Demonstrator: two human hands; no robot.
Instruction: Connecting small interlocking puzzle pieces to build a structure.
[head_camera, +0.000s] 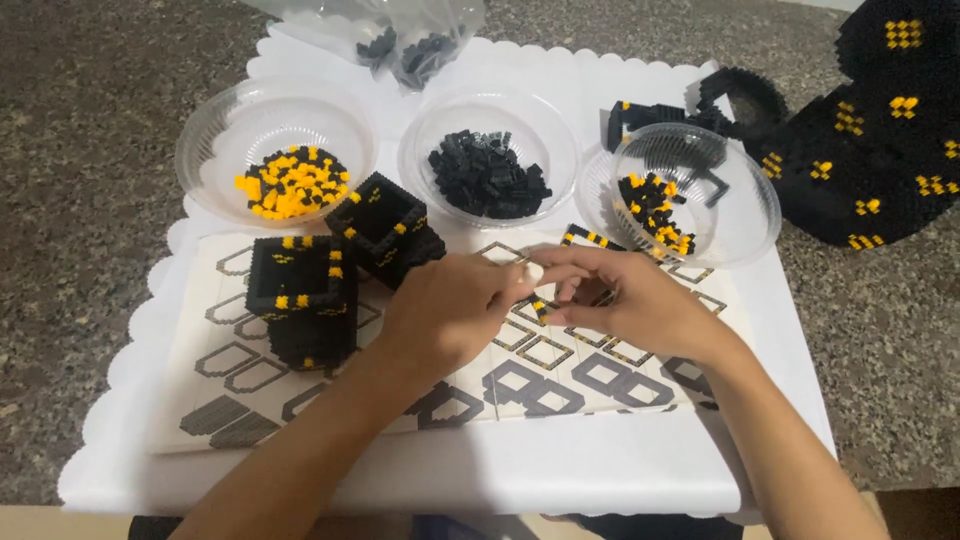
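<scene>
My left hand (455, 310) and my right hand (625, 300) meet over the printed instruction sheet (560, 375) in the middle of the white tray (560, 460). Their fingertips pinch a small black and yellow brick piece (541, 307) between them. A flat black and yellow brick frame (585, 237) lies just behind my right hand. Two hollow square black brick blocks with yellow dots stand to the left: one upright (300, 295), one tilted (385, 225).
Three clear plastic bowls stand at the back: yellow and black bricks (290, 182), black bricks (487, 172), mixed bricks (657, 210). A large black brick model with yellow spots (880, 140) sits at the right. Clear bags (400, 35) lie at the back. The tray rests on a speckled stone counter.
</scene>
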